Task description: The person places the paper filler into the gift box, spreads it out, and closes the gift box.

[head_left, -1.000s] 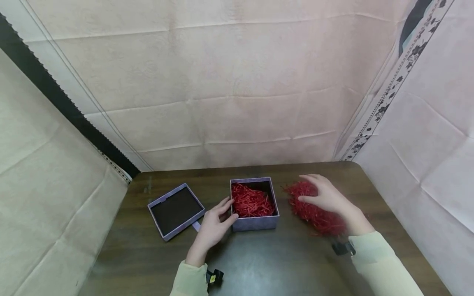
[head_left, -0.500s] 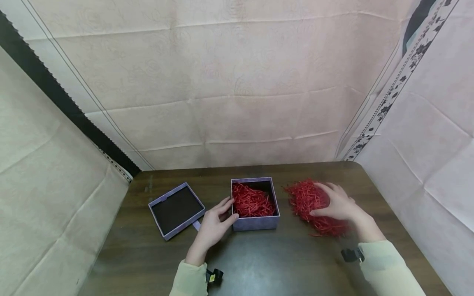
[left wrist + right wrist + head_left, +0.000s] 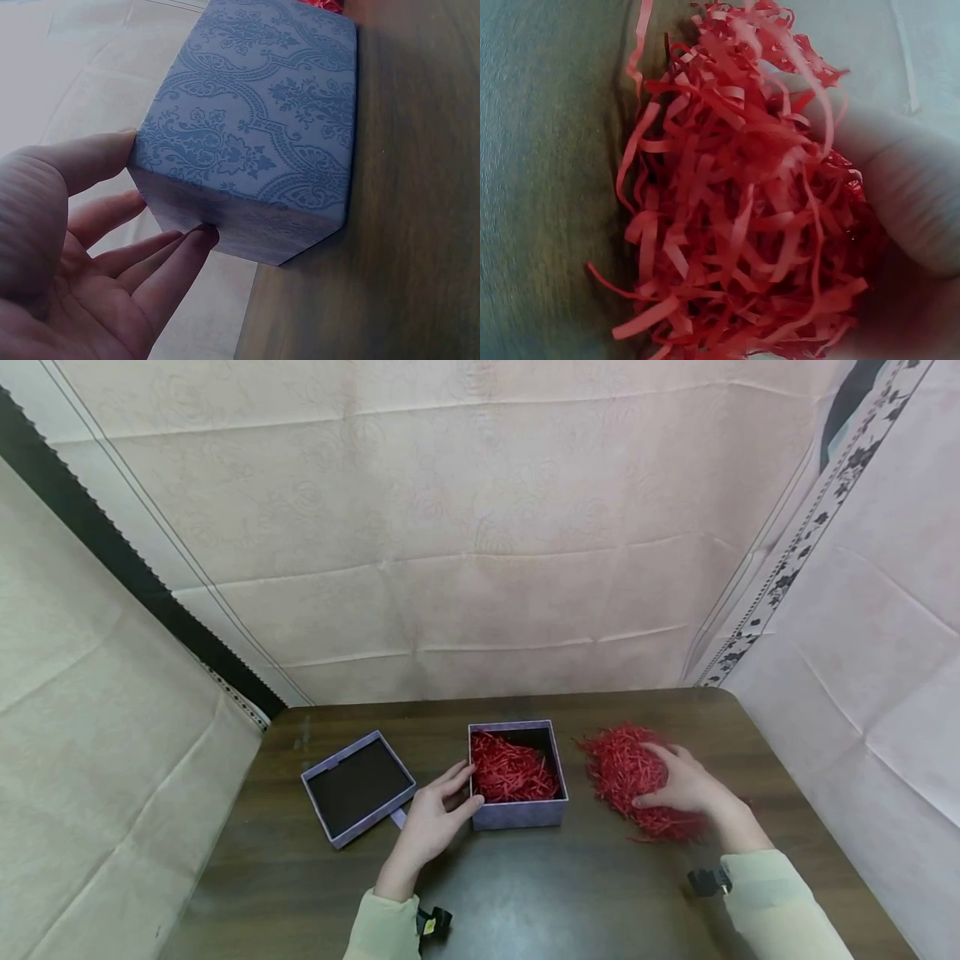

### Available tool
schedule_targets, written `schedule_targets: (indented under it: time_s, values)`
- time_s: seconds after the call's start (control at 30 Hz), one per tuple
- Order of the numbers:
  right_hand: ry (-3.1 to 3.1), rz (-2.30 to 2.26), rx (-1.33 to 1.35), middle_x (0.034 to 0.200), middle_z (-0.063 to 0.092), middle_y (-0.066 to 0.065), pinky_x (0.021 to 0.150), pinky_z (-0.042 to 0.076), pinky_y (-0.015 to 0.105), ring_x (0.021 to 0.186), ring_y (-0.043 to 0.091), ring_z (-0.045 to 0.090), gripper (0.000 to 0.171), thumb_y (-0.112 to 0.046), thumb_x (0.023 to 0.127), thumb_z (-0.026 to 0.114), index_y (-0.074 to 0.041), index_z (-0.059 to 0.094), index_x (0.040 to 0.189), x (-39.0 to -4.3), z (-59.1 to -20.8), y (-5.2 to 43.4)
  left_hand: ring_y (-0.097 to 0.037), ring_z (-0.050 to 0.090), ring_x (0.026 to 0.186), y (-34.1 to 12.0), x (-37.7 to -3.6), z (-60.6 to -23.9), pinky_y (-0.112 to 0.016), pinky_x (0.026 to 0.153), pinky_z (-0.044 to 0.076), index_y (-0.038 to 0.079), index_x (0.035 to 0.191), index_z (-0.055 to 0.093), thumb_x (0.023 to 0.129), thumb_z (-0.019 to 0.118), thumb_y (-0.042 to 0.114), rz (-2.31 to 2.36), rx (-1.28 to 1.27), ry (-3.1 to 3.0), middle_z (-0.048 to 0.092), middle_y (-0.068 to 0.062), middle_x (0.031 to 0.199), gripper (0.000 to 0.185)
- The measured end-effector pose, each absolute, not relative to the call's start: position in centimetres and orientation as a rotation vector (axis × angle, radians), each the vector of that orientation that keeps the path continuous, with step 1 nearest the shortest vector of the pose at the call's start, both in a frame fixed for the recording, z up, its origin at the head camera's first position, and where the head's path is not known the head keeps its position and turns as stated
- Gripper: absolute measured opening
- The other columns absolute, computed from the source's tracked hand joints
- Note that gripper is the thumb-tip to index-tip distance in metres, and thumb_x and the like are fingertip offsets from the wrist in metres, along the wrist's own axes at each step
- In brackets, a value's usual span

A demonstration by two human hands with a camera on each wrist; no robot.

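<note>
A dark wooden table [image 3: 525, 893] is seen from the head view, closed in at the back and both sides by pale creased cloth [image 3: 480, 527]. Counted on it are one open patterned box [image 3: 517, 812], one lid [image 3: 358, 787] lying inside-up to its left, and two lots of red paper shred: one in the box [image 3: 512, 770], one a loose pile [image 3: 626, 768] on the table to the right of the box. Two hands are shown. The left hand [image 3: 431, 817] is laid against the box's near left corner with fingers nearly straight. The right hand [image 3: 686, 785] is curled round the near right part of the pile, part of which is hidden under it. A small purple tab beside the left hand is too small to make out.

In the left wrist view, the box's patterned wall [image 3: 255, 127] is shown close up, a detail lost in the head view; thumb and fingertips [image 3: 196, 238] are pressed against its corner, uncurled. Only a speck of red is seen at the top edge; the lid is cut off.

In the right wrist view, the shred [image 3: 742, 210] fills the frame, gripped against fingers [image 3: 915, 195] that are blurred. The box is not shown here.
</note>
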State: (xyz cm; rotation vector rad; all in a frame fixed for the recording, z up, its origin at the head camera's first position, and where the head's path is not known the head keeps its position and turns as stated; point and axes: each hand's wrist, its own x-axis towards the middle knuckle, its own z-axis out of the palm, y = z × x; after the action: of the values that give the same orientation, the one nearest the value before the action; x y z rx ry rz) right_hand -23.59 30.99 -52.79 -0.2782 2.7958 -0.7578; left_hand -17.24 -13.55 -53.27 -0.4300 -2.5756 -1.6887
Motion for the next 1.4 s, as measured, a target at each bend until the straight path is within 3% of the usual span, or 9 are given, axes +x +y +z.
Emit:
schedule_targets:
  time_s: [0.33, 0.57, 0.83, 1.1, 1.4]
  values:
    - [2.843, -0.717, -0.277, 0.148, 0.040, 0.046, 0.096, 0.046, 0.083, 0.132, 0.068, 0.045, 0.105, -0.042, 0.076, 0.096, 0.004, 0.046, 0.155, -23.6, -53.0, 31.0, -0.036, 0.053, 0.143, -13.6, -17.2, -53.2, -0.044, 0.107, 0.053, 0.002, 0.152, 0.058, 0.102, 0.077, 0.024, -1.725, -0.421, -2.570, 0.047, -0.019, 0.163, 0.058]
    - [2.875, -0.739, -0.313, 0.138, 0.058, 0.037, 0.099, 0.048, 0.078, 0.127, 0.059, 0.055, 0.086, -0.027, 0.079, 0.094, 0.004, 0.055, 0.149, -23.9, -53.0, 31.1, -0.036, 0.054, 0.143, -13.6, -17.2, -53.1, -0.045, 0.106, 0.053, 0.001, 0.152, 0.058, 0.102, 0.077, 0.024, -1.733, -0.428, -2.563, 0.046, -0.020, 0.163, 0.058]
    - [2.862, -0.768, -0.308, 0.137, 0.061, 0.036, 0.100, 0.047, 0.078, 0.128, 0.059, 0.055, 0.079, -0.017, 0.081, 0.089, 0.005, 0.055, 0.148, -24.0, -53.0, 31.3, -0.035, 0.055, 0.142, -13.5, -17.4, -53.0, -0.043, 0.106, 0.054, 0.002, 0.152, 0.059, 0.102, 0.077, 0.025, -1.714, -0.441, -2.569, 0.046, -0.018, 0.163, 0.058]
    - [2.844, -0.835, -0.321, 0.136, 0.066, 0.029, 0.100, 0.051, 0.072, 0.125, 0.054, 0.061, 0.071, -0.022, 0.086, 0.086, 0.002, 0.058, 0.147, -24.0, -53.0, 31.5, -0.036, 0.054, 0.142, -13.5, -17.4, -53.1, -0.045, 0.106, 0.053, 0.001, 0.152, 0.058, 0.102, 0.077, 0.020, -1.729, -0.440, -2.564, 0.045, -0.022, 0.163, 0.057]
    - [2.839, -0.896, -0.288, 0.137, 0.067, 0.028, 0.099, 0.050, 0.074, 0.126, 0.054, 0.061, 0.073, -0.023, 0.085, 0.087, -0.001, 0.057, 0.148, -23.7, -51.9, 32.3, -0.035, 0.054, 0.142, -13.7, -17.3, -53.7, -0.043, 0.107, 0.053, 0.003, 0.153, 0.057, 0.102, 0.077, 0.023, -1.721, -0.425, -2.584, 0.045, -0.021, 0.164, 0.059]
